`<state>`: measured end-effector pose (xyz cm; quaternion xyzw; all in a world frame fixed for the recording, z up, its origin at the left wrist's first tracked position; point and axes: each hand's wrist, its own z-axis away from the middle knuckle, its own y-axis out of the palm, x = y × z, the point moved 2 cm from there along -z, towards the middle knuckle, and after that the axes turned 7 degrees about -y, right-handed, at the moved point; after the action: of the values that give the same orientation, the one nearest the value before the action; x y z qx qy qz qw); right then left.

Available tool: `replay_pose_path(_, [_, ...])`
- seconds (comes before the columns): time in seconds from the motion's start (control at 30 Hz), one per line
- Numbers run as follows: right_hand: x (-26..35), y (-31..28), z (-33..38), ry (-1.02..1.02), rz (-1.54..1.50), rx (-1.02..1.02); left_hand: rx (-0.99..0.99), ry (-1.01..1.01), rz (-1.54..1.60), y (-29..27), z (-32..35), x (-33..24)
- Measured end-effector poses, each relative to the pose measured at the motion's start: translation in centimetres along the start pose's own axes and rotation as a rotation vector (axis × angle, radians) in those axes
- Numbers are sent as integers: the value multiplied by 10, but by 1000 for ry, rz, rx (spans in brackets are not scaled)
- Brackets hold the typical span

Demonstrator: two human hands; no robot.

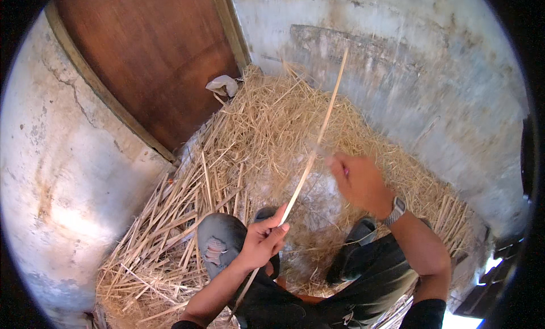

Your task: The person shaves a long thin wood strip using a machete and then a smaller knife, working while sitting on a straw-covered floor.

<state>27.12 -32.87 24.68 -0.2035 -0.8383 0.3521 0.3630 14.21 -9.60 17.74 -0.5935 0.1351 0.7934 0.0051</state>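
Observation:
My left hand [265, 241] is closed round a long, pale bamboo strip [304, 178]. The strip slants up and away to the right, and its lower end passes below the hand toward my thigh. To the right of the strip, my right hand [360, 181] is curled into a fist and smeared by motion. A small pinkish spot shows in the fist, and a faint blur reaches from it to the strip; what it grips cannot be made out. A metal watch [395, 210] is on my right wrist.
Fine shavings [278, 119] are heaped against the stained wall [409, 74]. Split strips [176, 215] lie piled at the left, with more at the right [451, 221]. A brown door [147, 51] and a crumpled white bag [223, 85] are behind. My knees and sandals [362, 231] are close below.

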Motion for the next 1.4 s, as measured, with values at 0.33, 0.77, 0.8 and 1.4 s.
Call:
replay_pose_path(0.33, [48, 46, 32, -83, 32, 370, 161, -269, 564, 5, -1, -11])
replay_pose_path(0.77, [-53, 21, -20, 183, 211, 0, 171, -208, 352, 0, 9, -1])
replay_pose_path(0.8, [-65, -3, -27, 231, 179, -59, 214, -207, 318, -1, 12, 1])
replay_pose_path(1.4, [47, 41, 34, 43, -128, 368, 190, -53, 361, 6, -3, -1])
